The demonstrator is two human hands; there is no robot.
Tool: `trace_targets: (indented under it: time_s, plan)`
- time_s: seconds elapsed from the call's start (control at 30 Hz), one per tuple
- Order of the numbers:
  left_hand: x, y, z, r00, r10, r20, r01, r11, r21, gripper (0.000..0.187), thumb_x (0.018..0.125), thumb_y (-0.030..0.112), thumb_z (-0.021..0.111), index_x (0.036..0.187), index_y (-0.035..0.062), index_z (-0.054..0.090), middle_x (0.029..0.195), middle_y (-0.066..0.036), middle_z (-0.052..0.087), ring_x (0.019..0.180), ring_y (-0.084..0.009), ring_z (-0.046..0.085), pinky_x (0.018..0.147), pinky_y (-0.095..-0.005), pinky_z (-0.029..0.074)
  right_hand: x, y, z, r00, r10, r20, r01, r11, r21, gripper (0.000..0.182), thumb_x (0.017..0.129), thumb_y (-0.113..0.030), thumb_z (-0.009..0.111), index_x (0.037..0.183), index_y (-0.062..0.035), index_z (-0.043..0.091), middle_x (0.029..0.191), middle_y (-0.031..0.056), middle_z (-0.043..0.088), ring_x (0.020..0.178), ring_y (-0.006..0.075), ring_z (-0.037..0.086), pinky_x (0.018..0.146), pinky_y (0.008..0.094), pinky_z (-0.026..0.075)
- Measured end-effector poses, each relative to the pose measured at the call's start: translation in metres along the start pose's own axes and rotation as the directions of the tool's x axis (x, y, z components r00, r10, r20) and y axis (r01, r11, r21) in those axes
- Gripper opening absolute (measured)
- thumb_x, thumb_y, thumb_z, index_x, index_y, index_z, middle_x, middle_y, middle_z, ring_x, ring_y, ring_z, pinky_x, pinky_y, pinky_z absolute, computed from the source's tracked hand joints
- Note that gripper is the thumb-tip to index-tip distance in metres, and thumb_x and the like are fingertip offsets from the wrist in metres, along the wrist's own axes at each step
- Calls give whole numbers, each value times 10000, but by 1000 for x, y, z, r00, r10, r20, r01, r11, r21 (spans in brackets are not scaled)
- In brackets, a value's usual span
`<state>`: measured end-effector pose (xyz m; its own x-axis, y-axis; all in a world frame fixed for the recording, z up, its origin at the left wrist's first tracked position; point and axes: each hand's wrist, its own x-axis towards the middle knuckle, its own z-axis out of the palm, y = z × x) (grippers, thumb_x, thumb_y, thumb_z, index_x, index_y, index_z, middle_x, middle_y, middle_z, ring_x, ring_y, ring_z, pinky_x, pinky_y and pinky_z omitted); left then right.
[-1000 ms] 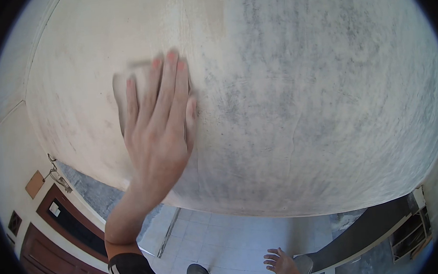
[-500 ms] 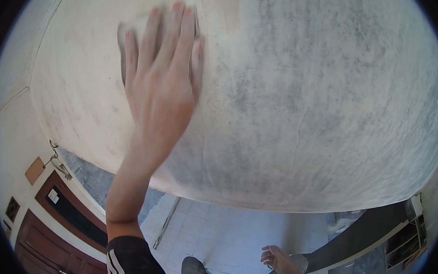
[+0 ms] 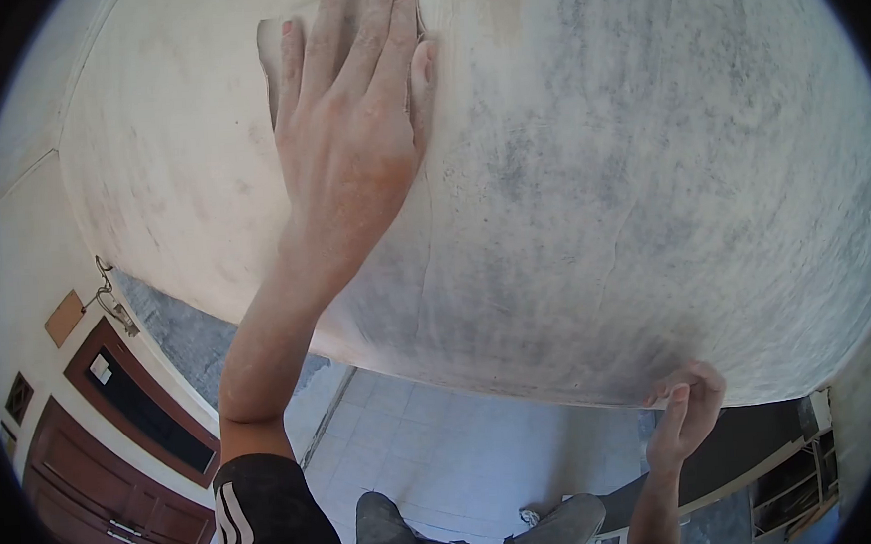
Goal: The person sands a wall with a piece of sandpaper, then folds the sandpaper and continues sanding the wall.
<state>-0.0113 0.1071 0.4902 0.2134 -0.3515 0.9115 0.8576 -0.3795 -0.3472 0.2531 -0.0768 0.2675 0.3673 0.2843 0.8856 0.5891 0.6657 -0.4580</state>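
My left hand point(image 3: 352, 127) lies with its fingers stretched over a worn sheet of sandpaper point(image 3: 271, 58), pressing it flat on a pale plastered surface point(image 3: 570, 194). The thumb sits along the sheet's right edge. Most of the sheet is hidden under the palm and fingers. Grey smudgy patches and thin cracks mark the plaster to the right. Down at the plaster's lower edge, my right hand point(image 3: 689, 416) touches the rim with bent fingers, the thumb apart from them. Nothing shows in this hand.
Below the plaster is a light tiled floor point(image 3: 446, 441), with my legs point(image 3: 381, 525) at the bottom. Brown double doors point(image 3: 100, 492) and a dark-paned door point(image 3: 149, 399) stand at the left. A wire point(image 3: 114, 307) hangs on the left wall. A wooden rack point(image 3: 798, 494) is at lower right.
My left hand and the sandpaper have shifted up and to the right in view. My right hand has risen from near my lap to the plaster's lower edge.
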Motion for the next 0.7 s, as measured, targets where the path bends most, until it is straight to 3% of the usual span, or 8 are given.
trace_targets:
  time_s: [0.07, 0.13, 0.27, 0.33, 0.47, 0.53, 0.67, 0.7]
  plan:
    - [-8, 5, -1, 1000, -30, 8, 30, 999, -22, 393, 972, 206, 565, 1333, 53, 594, 1383, -78, 588, 1329, -327, 488, 1136, -527, 299, 19, 4, 5, 978, -206, -43, 200, 973, -115, 307, 1031, -214, 489, 1255, -27, 393, 741, 64, 532, 579, 118, 486, 539, 247, 462]
    - [-51, 16, -16, 988, -106, 114, 109, 994, -26, 390, 969, 210, 574, 1326, 55, 599, 1367, -81, 598, 1311, -330, 501, 1126, -526, 311, 28, 12, 9, 921, -385, -55, 362, 901, -242, 317, 1045, -243, 473, 1278, -57, 365, 717, 50, 501, 543, 107, 439, 494, 233, 407]
    - [-75, 17, -30, 973, -119, 199, 131, 990, -47, 391, 964, 222, 582, 1320, 62, 603, 1347, -82, 612, 1295, -330, 509, 1102, -524, 335, 25, 31, 6, 915, -398, -70, 378, 904, -200, 315, 1048, -233, 459, 1291, -78, 334, 729, 56, 501, 528, 96, 408, 455, 223, 356]
    - [-47, 3, -16, 992, -58, 116, 61, 998, -27, 395, 968, 231, 573, 1324, 63, 601, 1354, -79, 607, 1311, -325, 497, 1103, -521, 336, 29, 29, 11, 887, -457, -71, 436, 878, -198, 303, 1050, -228, 450, 1291, -85, 335, 734, 54, 501, 516, 89, 391, 444, 218, 338]
    - [0, -2, -8, 999, -13, 51, 12, 999, 35, 410, 987, 215, 554, 1377, 89, 564, 1401, -83, 571, 1357, -311, 465, 1125, -498, 333, 33, 25, 17, 888, -434, -152, 391, 887, -245, 346, 1024, -172, 463, 1311, -70, 299, 649, 55, 504, 465, 101, 395, 428, 218, 340]
    - [-23, 4, -14, 991, -79, 112, 78, 997, 12, 411, 988, 217, 554, 1378, 88, 562, 1398, -73, 575, 1359, -305, 464, 1127, -495, 329, 31, 26, 15, 898, -388, -207, 338, 910, -241, 346, 1023, -171, 463, 1311, -72, 299, 643, 52, 492, 468, 103, 390, 422, 218, 338]
    - [-73, 18, -33, 961, -132, 243, 137, 991, -6, 418, 972, 249, 567, 1355, 83, 576, 1379, -74, 590, 1327, -313, 487, 1100, -541, 336, 30, 28, 9, 896, -427, -119, 396, 892, -218, 342, 1019, -159, 463, 1308, -72, 302, 678, 64, 492, 492, 106, 404, 414, 215, 331]
    - [-72, 12, -26, 974, -109, 199, 112, 994, -3, 413, 978, 234, 562, 1363, 84, 571, 1380, -79, 589, 1337, -314, 479, 1110, -525, 329, 31, 29, 8, 886, -455, -91, 427, 877, -220, 342, 1019, -159, 465, 1308, -74, 303, 692, 68, 495, 499, 107, 407, 413, 215, 331]
